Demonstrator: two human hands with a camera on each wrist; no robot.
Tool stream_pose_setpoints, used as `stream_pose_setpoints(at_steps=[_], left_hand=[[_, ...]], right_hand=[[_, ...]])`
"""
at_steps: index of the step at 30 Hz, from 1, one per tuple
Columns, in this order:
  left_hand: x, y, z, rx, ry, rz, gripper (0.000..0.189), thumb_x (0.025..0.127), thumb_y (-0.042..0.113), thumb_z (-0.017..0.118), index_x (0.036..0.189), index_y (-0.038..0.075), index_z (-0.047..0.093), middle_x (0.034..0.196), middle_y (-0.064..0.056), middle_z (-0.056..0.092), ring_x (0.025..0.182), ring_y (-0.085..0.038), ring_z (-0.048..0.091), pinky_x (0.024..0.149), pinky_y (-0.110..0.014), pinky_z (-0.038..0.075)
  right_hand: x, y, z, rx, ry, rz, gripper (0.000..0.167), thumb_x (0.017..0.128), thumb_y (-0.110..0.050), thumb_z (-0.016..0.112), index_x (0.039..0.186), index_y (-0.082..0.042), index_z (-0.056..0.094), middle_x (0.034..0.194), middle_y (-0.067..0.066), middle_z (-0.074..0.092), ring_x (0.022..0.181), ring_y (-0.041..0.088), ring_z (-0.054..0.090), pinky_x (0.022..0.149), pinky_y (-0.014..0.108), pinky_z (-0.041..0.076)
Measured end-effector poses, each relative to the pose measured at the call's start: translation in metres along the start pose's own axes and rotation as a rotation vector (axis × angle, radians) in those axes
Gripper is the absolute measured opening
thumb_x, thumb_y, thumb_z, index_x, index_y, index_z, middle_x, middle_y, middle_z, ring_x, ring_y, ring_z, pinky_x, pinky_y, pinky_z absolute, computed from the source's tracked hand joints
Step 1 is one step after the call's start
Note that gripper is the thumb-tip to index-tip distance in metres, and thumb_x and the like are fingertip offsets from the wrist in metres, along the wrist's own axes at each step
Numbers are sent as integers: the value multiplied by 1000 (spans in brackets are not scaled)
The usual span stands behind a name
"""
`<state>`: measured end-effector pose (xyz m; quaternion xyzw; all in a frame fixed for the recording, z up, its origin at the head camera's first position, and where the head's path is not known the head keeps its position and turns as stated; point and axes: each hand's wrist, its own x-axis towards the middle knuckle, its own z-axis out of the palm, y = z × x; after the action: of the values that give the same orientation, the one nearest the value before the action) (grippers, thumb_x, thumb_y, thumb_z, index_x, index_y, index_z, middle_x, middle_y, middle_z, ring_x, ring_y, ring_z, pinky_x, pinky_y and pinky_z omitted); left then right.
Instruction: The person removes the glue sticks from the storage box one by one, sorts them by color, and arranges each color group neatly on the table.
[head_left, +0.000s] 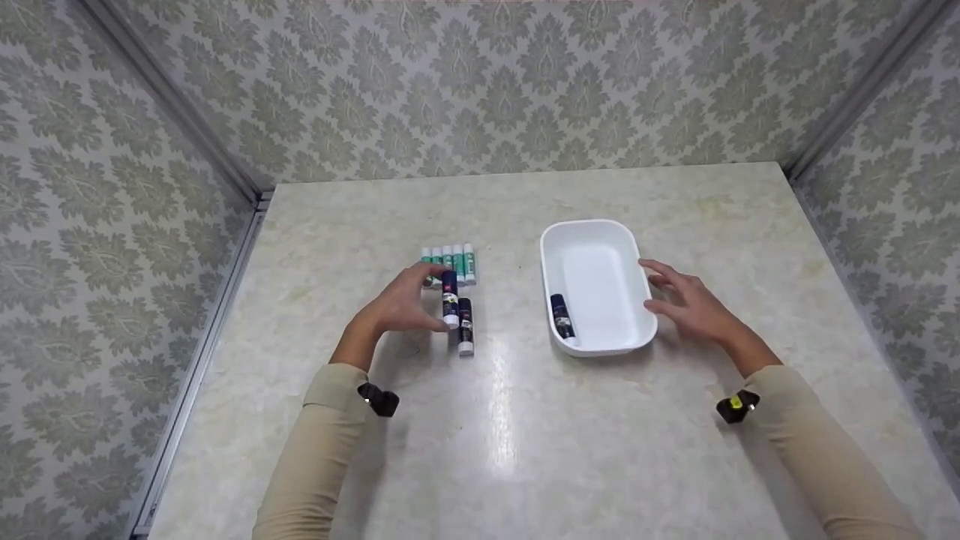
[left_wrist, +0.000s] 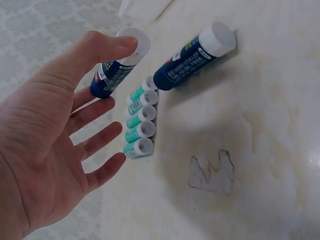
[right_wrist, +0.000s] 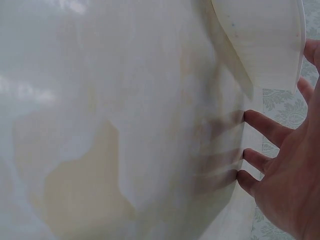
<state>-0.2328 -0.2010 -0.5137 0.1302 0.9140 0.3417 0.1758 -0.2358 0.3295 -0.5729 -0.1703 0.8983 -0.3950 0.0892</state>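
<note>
My left hand pinches a navy glue stick by its two ends, thumb on the white end and index finger at the dark one, the other fingers spread in the left wrist view. Just right of it, a second navy glue stick lies on the table. Another navy glue stick leans along the left wall inside the white plastic tub. My right hand touches the tub's right rim with fingertips and thumb, fingers loosely extended; its wrist view shows part of the tub.
Behind the left hand, several smaller green-and-white glue sticks lie side by side in a row, partly covered by that hand. The marbled table ends at a patterned wall at the back, with more walls at both sides.
</note>
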Motion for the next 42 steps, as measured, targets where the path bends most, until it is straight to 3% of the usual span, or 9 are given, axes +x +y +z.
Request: stream_pose_setpoints(at_steps=[10,21,33,42], left_hand=[[-5,-17,15,-23,11,-23,109,79,26,100,171,13,43,170,-16,52,159,-41,50,133,-60,43],[-4,-31,28,10,12,-80,110,78,23,102,171,17,44,171,-11,52,158,-34,46,139,-56,37],[-3,-33,31,120,-30,-59,109,79,30,102,171,15,44,180,-11,43,166,-39,35,139,-64,32],[-4,-36,33,134,-37,-19,109,77,37,102,169,16,47,181,-13,40,164,-41,35,136,-67,33]], right_hand=[[0,0,0,28,-1,-22,70,112,-25,71,175,-22,40,166,31,57,160,53,49,134,80,24],[3,-3,-1,-4,-5,-1,72,112,-24,70,176,-20,38,166,33,56,159,55,49,133,81,25],[3,-2,-1,-13,-4,1,72,112,-27,71,176,-19,38,166,33,56,160,54,49,134,80,24],[1,-4,-1,-17,-7,7,72,111,-27,71,175,-17,39,164,35,58,159,55,49,132,79,29]])
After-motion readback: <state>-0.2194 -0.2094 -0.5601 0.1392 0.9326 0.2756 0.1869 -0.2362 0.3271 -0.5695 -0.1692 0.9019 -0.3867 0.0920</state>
